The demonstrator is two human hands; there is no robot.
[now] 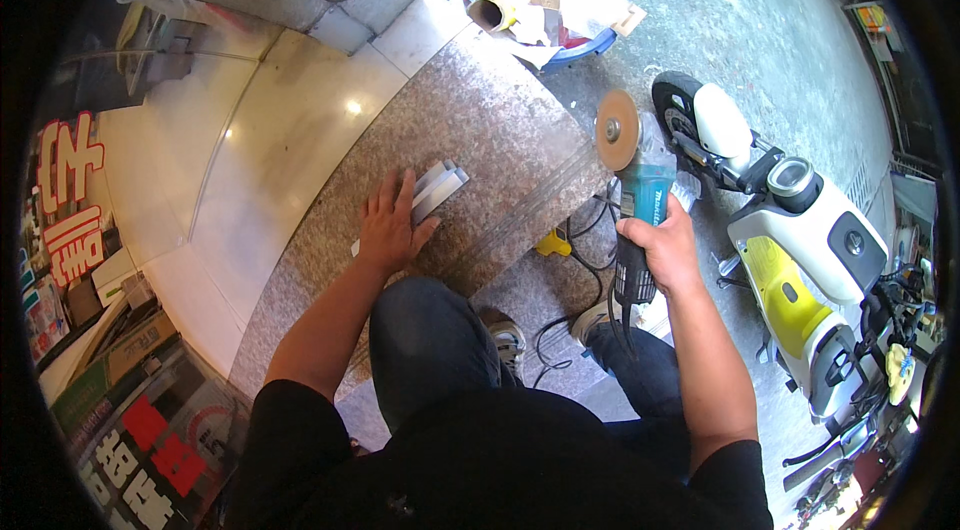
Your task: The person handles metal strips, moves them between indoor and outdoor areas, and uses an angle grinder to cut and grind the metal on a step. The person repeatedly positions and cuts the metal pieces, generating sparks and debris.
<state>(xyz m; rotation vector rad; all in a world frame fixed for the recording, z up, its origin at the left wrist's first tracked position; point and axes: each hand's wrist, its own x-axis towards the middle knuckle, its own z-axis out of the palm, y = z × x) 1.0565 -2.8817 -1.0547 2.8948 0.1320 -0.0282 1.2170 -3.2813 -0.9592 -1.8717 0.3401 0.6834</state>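
A pale metal strip (437,188) with a channelled end is laid on a speckled stone slab (500,110), left of the slab's right-hand edge; it is covered in part by the left hand (388,230), which is spread flat with fingers extended and thumb held apart, resting on the strip without being closed round it; a teal and black angle grinder (648,195) is gripped in the right hand (665,248), with fingers wrapped about its body; its brownish disc (618,130) is pointed away from the wearer and held well apart from the strip; a dark cord (537,345) is looped near the shoes; beyond the slab, a blue tub (580,52) is filled with mixed scraps; to the right, a white and yellow scooter (770,230) is parked.
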